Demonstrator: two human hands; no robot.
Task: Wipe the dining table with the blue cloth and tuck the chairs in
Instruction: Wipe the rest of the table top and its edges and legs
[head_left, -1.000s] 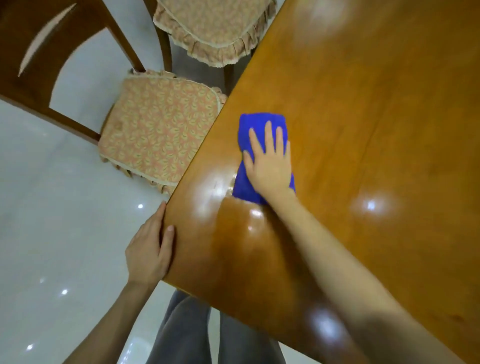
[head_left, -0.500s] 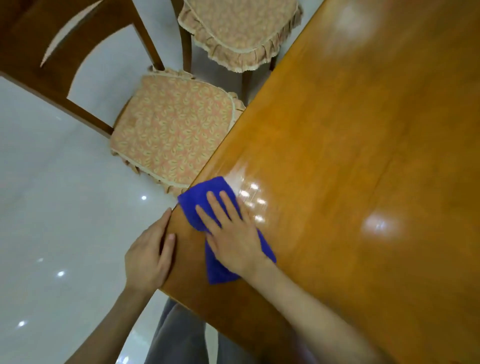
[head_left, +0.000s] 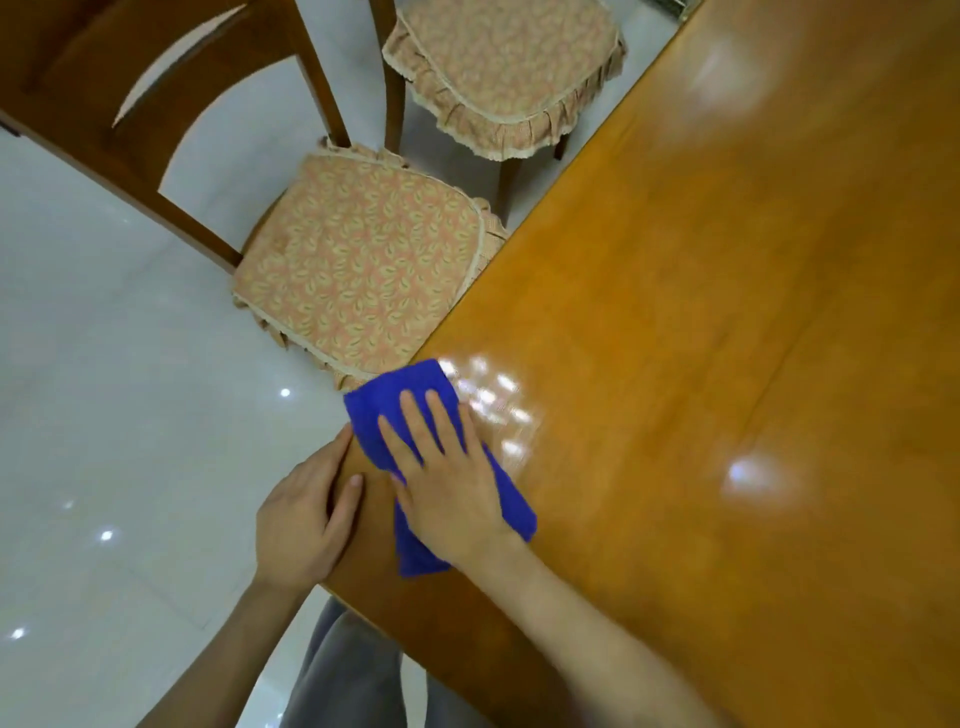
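The glossy wooden dining table (head_left: 727, 322) fills the right of the view. A blue cloth (head_left: 395, 400) lies at its near left edge, one corner hanging slightly over. My right hand (head_left: 447, 488) presses flat on the cloth, fingers spread. My left hand (head_left: 306, 519) grips the table edge just left of the cloth, thumb on top. A wooden chair with a patterned cushion (head_left: 358, 265) stands pulled out beside the table. A second cushioned chair (head_left: 504, 67) stands further along the same side.
Shiny white floor tiles (head_left: 104, 415) spread to the left. The near chair's curved wooden backrest (head_left: 130, 88) reaches into the top left. My grey trousers (head_left: 348, 670) show below the table corner.
My right hand has slid the blue cloth from further in on the table back to the near left edge, close to my left hand. The left hand kept its grip on the edge.
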